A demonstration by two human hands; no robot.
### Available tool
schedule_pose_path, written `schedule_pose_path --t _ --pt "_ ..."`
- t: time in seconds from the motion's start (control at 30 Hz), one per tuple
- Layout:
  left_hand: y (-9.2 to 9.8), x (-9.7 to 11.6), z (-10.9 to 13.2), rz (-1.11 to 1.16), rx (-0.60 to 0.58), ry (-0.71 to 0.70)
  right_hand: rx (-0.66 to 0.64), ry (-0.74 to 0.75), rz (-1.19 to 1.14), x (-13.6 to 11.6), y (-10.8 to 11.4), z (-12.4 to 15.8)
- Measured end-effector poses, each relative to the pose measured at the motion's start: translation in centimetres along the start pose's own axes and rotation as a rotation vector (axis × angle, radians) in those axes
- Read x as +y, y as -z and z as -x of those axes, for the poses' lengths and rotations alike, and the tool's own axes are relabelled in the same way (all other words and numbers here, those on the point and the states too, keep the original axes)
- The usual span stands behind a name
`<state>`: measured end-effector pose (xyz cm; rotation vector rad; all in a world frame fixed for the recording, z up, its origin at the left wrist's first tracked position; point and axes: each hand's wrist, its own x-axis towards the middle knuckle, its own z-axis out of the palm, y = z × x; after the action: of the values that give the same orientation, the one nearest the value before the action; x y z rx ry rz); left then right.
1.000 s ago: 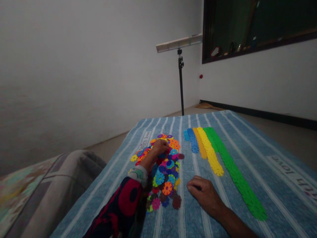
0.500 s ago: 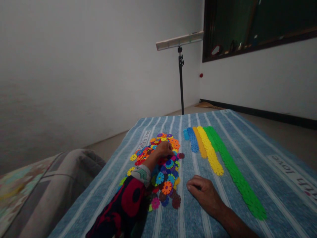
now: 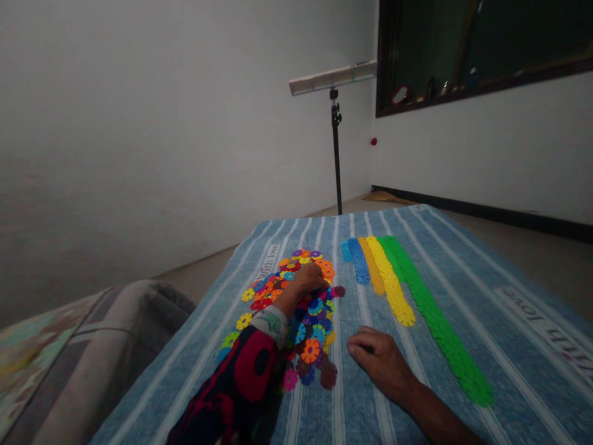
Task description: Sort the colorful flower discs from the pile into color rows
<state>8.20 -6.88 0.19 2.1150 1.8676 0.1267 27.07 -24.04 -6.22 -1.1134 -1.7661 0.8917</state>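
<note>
A loose heap of flower-shaped plastic discs point(image 3: 311, 350) in many colours lies on the striped blue cloth. My left hand point(image 3: 309, 277) is over the upper part of this heap, its fingers bent down and closed among the discs. Whatever sits between its fingertips is hidden. My right hand point(image 3: 378, 353) rests curled on the cloth, right of the heap, with no disc showing in it. Beyond it lie overlapping rows of discs sorted by colour: a long green row point(image 3: 440, 324), a yellow row point(image 3: 391, 281), an orange row point(image 3: 373, 266), a blue row point(image 3: 359, 261) and a short light-blue piece point(image 3: 346, 251).
The cloth point(image 3: 463, 266) covers the surface in front of me. Behind its far edge stands a black stand point(image 3: 336, 154) with a flat panel point(image 3: 333, 78) on top. Grey fabric point(image 3: 134, 334) lies at the lower left. A dark-framed window point(image 3: 482, 55) is at the upper right.
My left hand has shifted slightly to the right over the heap, fingers still down among the discs. My right hand stays in place. The whole view has moved a little.
</note>
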Motion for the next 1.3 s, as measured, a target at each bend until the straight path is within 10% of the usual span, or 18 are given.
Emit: schedule_pose_path --t 0.97,1.3 --pt "0.9 0.7 -0.4 -0.066 -0.051 -0.017 -0.001 -0.027 -0.038 -1.2 0.5 -0.9" --pt "0.7 0.3 -1.2 -0.006 -0.123 -0.117 0.290 -0.036 0.142 -1.8 11.2 -1.5"
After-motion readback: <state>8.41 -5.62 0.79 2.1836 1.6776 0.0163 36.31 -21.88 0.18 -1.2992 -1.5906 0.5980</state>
